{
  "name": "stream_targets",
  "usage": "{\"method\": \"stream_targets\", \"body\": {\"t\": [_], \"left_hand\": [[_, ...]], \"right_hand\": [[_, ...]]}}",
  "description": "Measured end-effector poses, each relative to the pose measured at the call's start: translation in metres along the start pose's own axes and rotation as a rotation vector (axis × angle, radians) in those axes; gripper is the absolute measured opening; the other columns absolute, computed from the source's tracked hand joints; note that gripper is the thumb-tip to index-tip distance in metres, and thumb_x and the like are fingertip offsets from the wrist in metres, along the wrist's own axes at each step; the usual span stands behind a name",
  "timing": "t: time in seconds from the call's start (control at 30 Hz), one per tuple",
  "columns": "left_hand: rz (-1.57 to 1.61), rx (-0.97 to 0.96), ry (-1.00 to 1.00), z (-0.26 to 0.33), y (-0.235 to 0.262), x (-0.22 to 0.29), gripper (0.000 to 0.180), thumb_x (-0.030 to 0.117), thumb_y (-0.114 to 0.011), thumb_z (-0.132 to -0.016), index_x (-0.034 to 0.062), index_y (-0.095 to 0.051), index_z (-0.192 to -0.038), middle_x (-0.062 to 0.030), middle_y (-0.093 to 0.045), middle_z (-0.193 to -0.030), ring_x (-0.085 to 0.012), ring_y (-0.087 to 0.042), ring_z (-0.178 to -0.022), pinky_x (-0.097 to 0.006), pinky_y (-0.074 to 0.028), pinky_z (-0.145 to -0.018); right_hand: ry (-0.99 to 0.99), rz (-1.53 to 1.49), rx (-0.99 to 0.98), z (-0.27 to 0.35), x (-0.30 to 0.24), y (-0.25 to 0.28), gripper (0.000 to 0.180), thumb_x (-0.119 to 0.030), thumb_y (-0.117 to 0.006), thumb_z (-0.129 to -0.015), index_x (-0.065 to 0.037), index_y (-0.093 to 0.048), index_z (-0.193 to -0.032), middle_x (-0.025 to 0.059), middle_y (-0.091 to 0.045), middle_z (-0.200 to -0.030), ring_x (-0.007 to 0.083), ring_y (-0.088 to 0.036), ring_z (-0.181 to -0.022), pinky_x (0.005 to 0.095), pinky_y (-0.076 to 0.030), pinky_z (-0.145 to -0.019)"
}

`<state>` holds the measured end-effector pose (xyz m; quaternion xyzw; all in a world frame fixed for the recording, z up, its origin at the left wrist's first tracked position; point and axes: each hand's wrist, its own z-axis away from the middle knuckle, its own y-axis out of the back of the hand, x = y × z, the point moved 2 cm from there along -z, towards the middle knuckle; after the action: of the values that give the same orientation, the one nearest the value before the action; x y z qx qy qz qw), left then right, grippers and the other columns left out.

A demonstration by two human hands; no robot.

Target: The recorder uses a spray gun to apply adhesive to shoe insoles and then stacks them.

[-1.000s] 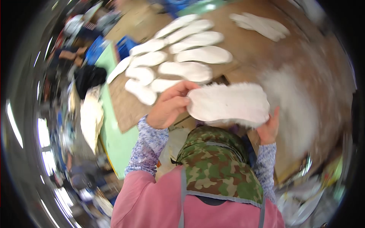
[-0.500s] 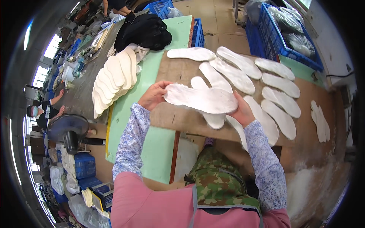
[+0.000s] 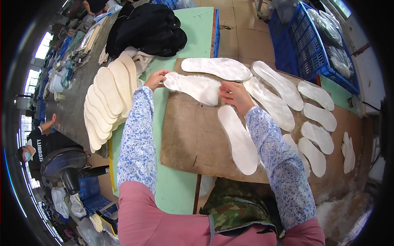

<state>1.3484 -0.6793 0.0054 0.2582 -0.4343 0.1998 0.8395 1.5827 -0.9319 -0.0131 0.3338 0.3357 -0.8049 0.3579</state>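
My left hand [image 3: 155, 78] pinches the narrow end of a white insole [image 3: 193, 87], and my right hand [image 3: 234, 95] presses flat fingers on its wide end, so both hands are clamped on the same piece. This insole lies on the brown board [image 3: 193, 139], near the board's far left corner, with its left end reaching over the board edge at 9 o'clock.

From the insole toward 6 o'clock the board is bare and open. At 12 o'clock another white insole [image 3: 216, 68] lies just beside it, almost touching. At 3 o'clock a long insole [image 3: 269, 102] is near my right hand, and at 5 o'clock one more [image 3: 238, 139] lies beside my right sleeve. Past the board edge at 9 o'clock is the green table [image 3: 180, 192], with a stack of cream insoles [image 3: 107, 102] fanned out.

At 2 o'clock stands a blue crate [image 3: 305, 53]; inside are clear plastic bags [image 3: 330, 30] with pale contents.

The held insole is white, flat, a little fuzzy on its surface, and curved like a foot shape.
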Motion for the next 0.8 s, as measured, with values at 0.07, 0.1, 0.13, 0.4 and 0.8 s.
{"method": "stream_targets", "body": {"t": [0.07, 0.1, 0.13, 0.4, 0.8], "left_hand": [[0.037, 0.043, 0.012, -0.008, 0.002, -0.007, 0.039, 0.011, -0.047, -0.083, 0.0109, -0.058, -0.121, -0.0037, -0.061, -0.114, -0.0166, -0.058, -0.104, -0.038, -0.046, -0.093], [0.051, 0.091, 0.026, -0.009, 0.003, -0.01, 0.04, 0.009, -0.046, -0.083, 0.0121, -0.059, -0.121, -0.0036, -0.062, -0.111, -0.0173, -0.059, -0.1, -0.038, -0.047, -0.091], [0.055, 0.092, 0.028, -0.01, 0.003, -0.012, 0.041, 0.011, -0.045, -0.084, 0.0145, -0.059, -0.122, -0.004, -0.062, -0.112, -0.0175, -0.059, -0.1, -0.038, -0.047, -0.09], [0.064, 0.21, -0.076, -0.025, 0.003, -0.018, 0.048, -0.003, -0.054, -0.074, 0.0132, -0.054, -0.12, -0.0011, -0.05, -0.082, -0.0132, -0.055, -0.083, -0.027, -0.047, -0.076], [-0.127, 0.385, -0.372, -0.057, 0.005, -0.036, 0.014, -0.007, -0.053, -0.068, 0.0043, -0.054, -0.076, -0.0006, -0.049, -0.076, -0.011, -0.05, -0.071, -0.024, -0.042, -0.066]], "right_hand": [[0.172, 0.277, 0.097, -0.003, 0.0, 0.001, 0.039, -0.029, -0.06, -0.089, -0.003, -0.058, -0.118, 0.0107, -0.059, -0.115, 0.0204, -0.062, -0.094, 0.032, -0.052, -0.079], [0.3, 0.549, 0.226, -0.003, -0.002, 0.002, 0.036, -0.025, -0.062, -0.087, -0.002, -0.06, -0.114, 0.0106, -0.06, -0.113, 0.0199, -0.063, -0.088, 0.0308, -0.052, -0.077], [0.558, 0.707, 0.322, 0.002, -0.005, 0.0, 0.031, -0.015, -0.066, -0.08, -0.002, -0.063, -0.109, 0.0117, -0.062, -0.105, 0.0203, -0.063, -0.078, 0.0304, -0.053, -0.073], [0.827, 1.172, 0.054, 0.0, -0.014, -0.029, 0.054, -0.002, -0.057, -0.069, -0.012, -0.056, -0.122, 0.008, -0.058, -0.111, 0.0285, -0.051, -0.103, 0.0421, -0.041, -0.092], [0.869, 1.149, 0.152, -0.008, -0.014, 0.003, 0.016, 0.001, -0.056, -0.077, -0.011, -0.067, -0.079, 0.0031, -0.061, -0.087, 0.0224, -0.057, -0.09, 0.0371, -0.041, -0.081]]}}
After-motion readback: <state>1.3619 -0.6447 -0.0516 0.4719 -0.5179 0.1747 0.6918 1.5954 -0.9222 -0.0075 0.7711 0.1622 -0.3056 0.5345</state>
